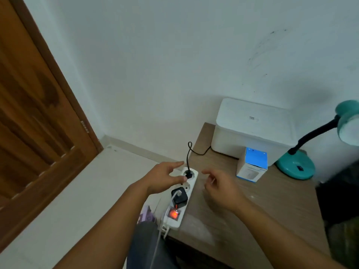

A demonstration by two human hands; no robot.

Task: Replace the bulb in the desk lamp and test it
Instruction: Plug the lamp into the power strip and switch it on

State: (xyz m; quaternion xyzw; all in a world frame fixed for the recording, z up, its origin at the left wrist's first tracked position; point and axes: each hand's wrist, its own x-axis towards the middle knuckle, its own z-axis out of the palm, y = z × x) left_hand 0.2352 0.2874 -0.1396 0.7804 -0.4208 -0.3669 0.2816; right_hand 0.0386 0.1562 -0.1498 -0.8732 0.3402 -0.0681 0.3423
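Observation:
A teal desk lamp (295, 167) with a black gooseneck stands at the table's far right; its shade (348, 126) is cut by the frame edge and the bulb is hidden. Its black cord (189, 152) runs to a black plug (188, 175) seated in the far socket of a white power strip (191, 188). My left hand (165, 178) lies flat on the strip's far end, fingers straight, thumb beside the plug. My right hand (217, 188) hovers just right of the strip, fingers relaxed, holding nothing. A blue-and-white bulb box (252, 166) stands upright near the lamp base.
The strip's switch (173, 213) glows red, and a black charger (179, 195) with a white cable sits in it. A white lidded bin (252, 127) stands at the back of the wooden table (262, 206). A wooden door (35, 113) fills the left.

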